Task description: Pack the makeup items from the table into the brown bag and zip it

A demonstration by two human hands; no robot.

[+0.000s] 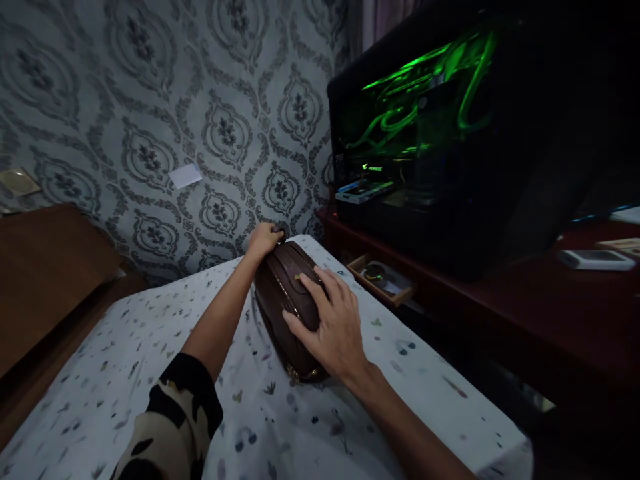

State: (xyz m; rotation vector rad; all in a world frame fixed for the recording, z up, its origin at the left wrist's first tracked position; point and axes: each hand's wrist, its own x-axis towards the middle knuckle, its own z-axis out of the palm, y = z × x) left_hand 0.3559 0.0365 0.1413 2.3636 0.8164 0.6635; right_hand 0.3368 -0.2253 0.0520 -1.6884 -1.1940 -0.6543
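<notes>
A dark brown bag with gold zips lies on the white patterned sheet. At its far end, my left hand is closed around a dark strap or handle. My right hand rests over the bag's near right side, fingers spread and fingertips touching its top near a small gold fitting. The bag's right side is partly hidden under that hand.
To the right, a dark red desk bears a black computer case with green lights. An open small drawer holds small items. A wooden headboard or cabinet stands left, before the patterned wall.
</notes>
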